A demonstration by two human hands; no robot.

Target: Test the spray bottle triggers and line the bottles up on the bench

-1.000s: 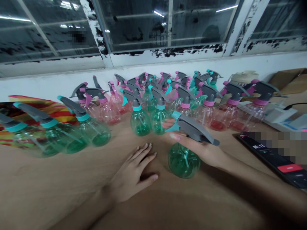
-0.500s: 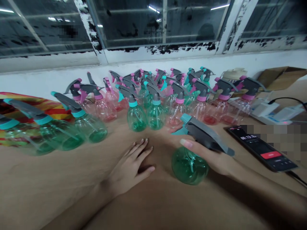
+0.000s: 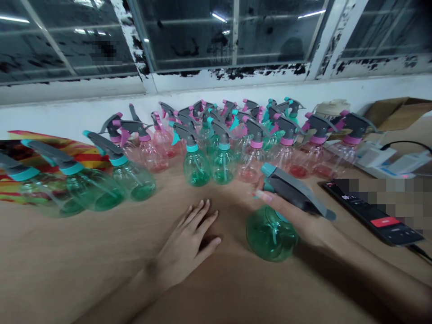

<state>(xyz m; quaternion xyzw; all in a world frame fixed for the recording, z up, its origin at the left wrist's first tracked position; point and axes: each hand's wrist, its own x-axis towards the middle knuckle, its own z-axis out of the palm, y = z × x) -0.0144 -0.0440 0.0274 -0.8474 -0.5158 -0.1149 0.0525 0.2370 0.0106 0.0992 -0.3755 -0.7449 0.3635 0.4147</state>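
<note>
My right hand [image 3: 297, 218] is wrapped round the neck of a green spray bottle [image 3: 272, 234] with a grey trigger head and teal nozzle; the bottle tilts and rests on the brown table [image 3: 101, 261]. My left hand [image 3: 187, 243] lies flat on the table, fingers stretched out, a little left of the bottle and holding nothing. Behind both hands stands a crowd of several green and pink spray bottles [image 3: 222, 144] along the wall.
Three green spray bottles [image 3: 97, 184] lean at the left beside a red and yellow striped cloth [image 3: 67, 153]. A black phone [image 3: 374, 216] lies at the right, with white chargers [image 3: 388, 159], a cable and a cardboard box [image 3: 398, 110] behind it.
My right hand has drawn the green bottle slightly right and toward me, and it leans more. My left hand has stayed flat in place.
</note>
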